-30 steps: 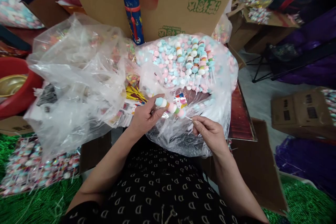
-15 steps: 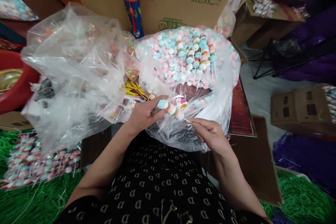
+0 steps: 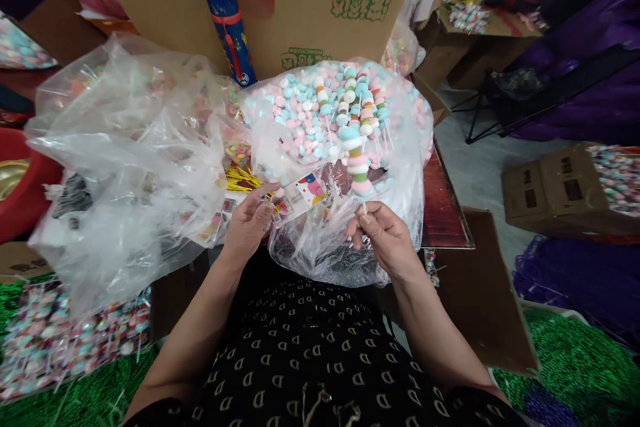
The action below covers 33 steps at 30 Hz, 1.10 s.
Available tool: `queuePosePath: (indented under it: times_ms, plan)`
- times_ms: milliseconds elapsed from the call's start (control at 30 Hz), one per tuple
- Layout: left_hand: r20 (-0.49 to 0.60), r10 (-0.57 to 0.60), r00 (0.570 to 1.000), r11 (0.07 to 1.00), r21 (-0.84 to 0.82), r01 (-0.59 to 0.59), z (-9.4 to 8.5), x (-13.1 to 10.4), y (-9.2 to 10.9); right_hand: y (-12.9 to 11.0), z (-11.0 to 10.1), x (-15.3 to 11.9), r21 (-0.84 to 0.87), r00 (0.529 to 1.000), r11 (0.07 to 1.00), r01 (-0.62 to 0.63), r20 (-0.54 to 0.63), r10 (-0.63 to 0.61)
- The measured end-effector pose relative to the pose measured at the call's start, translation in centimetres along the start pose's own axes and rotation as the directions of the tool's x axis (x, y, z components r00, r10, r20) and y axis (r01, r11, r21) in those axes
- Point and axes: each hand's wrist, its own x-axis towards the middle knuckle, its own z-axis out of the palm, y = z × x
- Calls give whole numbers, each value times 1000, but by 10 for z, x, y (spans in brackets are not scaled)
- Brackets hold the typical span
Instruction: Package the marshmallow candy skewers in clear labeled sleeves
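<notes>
Candy skewer [image 3: 356, 163], fully threaded with pastel discs, stands upright in the right hand [image 3: 377, 240], pinched by its stick over the open bag of loose candies [image 3: 305, 113]. Left hand [image 3: 249, 223] closes on a printed wrapper [image 3: 306, 191]; the skewer is not yet wrapped.

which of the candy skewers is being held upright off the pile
The candy skewer pinched by its stick in the right hand, standing upright. The other skewers lie flat on the loose candies in the clear bag.
</notes>
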Motion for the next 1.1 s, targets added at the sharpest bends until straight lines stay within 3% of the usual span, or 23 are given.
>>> queuePosePath:
  times_ms: [167, 333, 533, 667, 867, 967, 1100]
  plan:
    - [64, -76, 995, 996, 57, 73, -2, -3, -1, -7, 10, 22, 46, 996, 999, 16, -86, -12]
    - [160, 3, 987, 960, 276, -47, 1, -7, 4, 3, 30, 35, 125, 991, 989, -80, -92, 92]
    - [302, 7, 953, 895, 424, -141, 4, -5, 5, 10, 38, 33, 17, 997, 998, -67, -34, 67]
    - [390, -55, 919, 874, 464, -144, 4, -1, 6, 20, 34, 33, -94, 993, 995, -15, -120, 3]
    - [366, -88, 926, 799, 581, -154, 6, -1, 12, 32, 37, 34, -173, 977, 979, 112, -162, -140]
    - [297, -121, 947, 844, 533, -60, 6, -1, 4, 34, 40, 34, -157, 978, 983, 98, -168, -125]
    - [182, -124, 975, 941, 334, 57, 7, 0, -12, 36, 42, 34, -80, 983, 995, 65, -167, -78]
